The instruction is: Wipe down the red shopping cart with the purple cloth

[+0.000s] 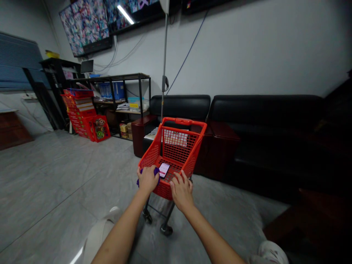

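A small red plastic shopping cart (183,121) on a dark metal frame with casters stands before me. My left hand (148,178) is closed around a purple cloth (156,171) and presses it on the cart's near left rim. My right hand (182,189) lies over the near right rim, its fingers bent across the edge. A phone (164,170) with a lit screen lies inside the basket, between and just beyond my hands. The palms and part of the cloth are hidden.
Behind the cart are black sofas (264,110) with dark red wooden arms. Papers (150,133) lie on a seat. A thin pole (164,55) rises behind the cart. To the left stand a shelf (123,76) with binders and stacked red boxes (79,117). Screens (85,25) hang on the wall.
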### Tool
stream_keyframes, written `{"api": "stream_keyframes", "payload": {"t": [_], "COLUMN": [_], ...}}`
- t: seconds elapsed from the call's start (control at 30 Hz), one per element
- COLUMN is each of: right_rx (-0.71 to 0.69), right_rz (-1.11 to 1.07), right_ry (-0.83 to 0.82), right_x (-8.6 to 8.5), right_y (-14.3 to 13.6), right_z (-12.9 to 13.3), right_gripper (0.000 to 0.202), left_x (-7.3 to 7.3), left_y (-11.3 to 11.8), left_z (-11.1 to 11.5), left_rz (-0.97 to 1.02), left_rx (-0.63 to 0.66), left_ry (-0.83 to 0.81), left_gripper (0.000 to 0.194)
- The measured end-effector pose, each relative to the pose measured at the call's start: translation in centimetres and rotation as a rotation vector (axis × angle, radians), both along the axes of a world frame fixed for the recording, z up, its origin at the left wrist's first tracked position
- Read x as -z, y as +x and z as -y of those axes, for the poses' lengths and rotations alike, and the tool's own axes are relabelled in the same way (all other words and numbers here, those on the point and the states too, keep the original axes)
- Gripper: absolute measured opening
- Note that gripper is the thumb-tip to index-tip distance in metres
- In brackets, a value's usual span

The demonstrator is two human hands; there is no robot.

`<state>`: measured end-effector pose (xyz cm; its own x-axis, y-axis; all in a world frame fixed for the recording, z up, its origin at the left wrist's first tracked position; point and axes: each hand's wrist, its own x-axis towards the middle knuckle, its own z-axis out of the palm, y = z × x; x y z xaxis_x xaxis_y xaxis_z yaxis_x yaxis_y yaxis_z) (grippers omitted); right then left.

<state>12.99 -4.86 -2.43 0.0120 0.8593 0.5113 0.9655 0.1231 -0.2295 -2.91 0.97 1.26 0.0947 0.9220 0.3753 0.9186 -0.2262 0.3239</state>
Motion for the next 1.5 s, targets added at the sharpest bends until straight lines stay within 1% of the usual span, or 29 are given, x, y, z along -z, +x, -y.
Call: {"api": "stream_keyframes", "payload": {"t": [0.07, 0.17, 0.3, 0.43, 0.57, 0.63, 0.73, 0.83, 0.9, 1.0, 1.07, 1.13, 1.23, 1.33, 1.4, 1.5], "right_rx": [-0.002, -0.016, -0.020, 0.014, -0.021, -0.042, -0.005, 0.032, 0.044, 0.043, 0.028, 0.022, 0.035, 0.068, 0.087, 0.090], "right_rz": [0.000, 0.021, 0.039, 0.026, 0.033, 0.043, 0.034, 0.016, 0.010, 0.009, 0.007, -0.001, -0.001, 0.015, 0.020, 0.016], "right_ry": [0.006, 0.003, -0.003, -0.003, -0.006, -0.001, 0.037, 0.075, 0.074, 0.051, 0.038, 0.026, 0.009, -0.005, -0.010, 0.010], "right_x": [0.0, -0.2, -0.5, -0.6, -1.2, -1.5, -1.3, -0.3, 0.3, 0.5, 0.2, 0.0, -0.2, -0.1, 0.0, 0.0], "right_y": [0.0, 0.5, 0.8, -0.2, -0.9, -0.7, -0.1, 0.4, 0.6, 1.0, 1.3, 1.3, 1.0, 0.4, 0.2, 0.2], "right_z": [0.0, 0.2, 0.8, 1.9, 2.1, 1.6, 0.1, -1.2, -1.4, -1.2, -0.9, -0.8, -1.0, -1.3, -1.4, -0.9], "right_gripper": [0.036, 0.036, 0.036, 0.035, 0.033, 0.033, 0.034, 0.038, 0.037, 0.035, 0.035, 0.035, 0.035, 0.034, 0.035, 0.037], "left_x": [0.5, 1.1, 1.3, 1.3, 1.1, 0.9, 0.7, 1.1, 1.5, 1.8, 1.4, 0.8, 0.3, 0.5, 1.1, 1.8], "left_y": [0.8, 1.3, 0.7, -0.3, -1.5, -2.2, -2.5, -1.4, -0.2, 0.8, 0.4, -0.4, -1.3, -0.5, 0.5, 1.6], "left_z": [0.6, 1.1, 0.9, 0.9, 0.9, 0.8, 0.7, 1.3, 2.0, 2.6, 2.2, 1.2, 0.1, 0.3, 1.2, 2.6], "left_rz": [0.014, 0.049, 0.073, 0.078, 0.086, 0.089, 0.116, 0.154, 0.155, 0.124, 0.085, 0.053, 0.068, 0.102, 0.115, 0.136], "left_rx": [0.022, 0.101, 0.199, 0.236, 0.239, 0.234, 0.207, 0.146, 0.142, 0.225, 0.291, 0.313, 0.228, 0.129, 0.119, 0.172], "left_ry": [0.011, -0.006, -0.017, -0.016, -0.031, -0.058, -0.073, -0.048, -0.028, -0.008, -0.018, -0.045, -0.058, -0.041, -0.031, -0.015], "left_gripper": [0.023, 0.026, 0.026, 0.025, 0.027, 0.027, 0.026, 0.025, 0.026, 0.028, 0.029, 0.028, 0.025, 0.026, 0.027, 0.028]}}
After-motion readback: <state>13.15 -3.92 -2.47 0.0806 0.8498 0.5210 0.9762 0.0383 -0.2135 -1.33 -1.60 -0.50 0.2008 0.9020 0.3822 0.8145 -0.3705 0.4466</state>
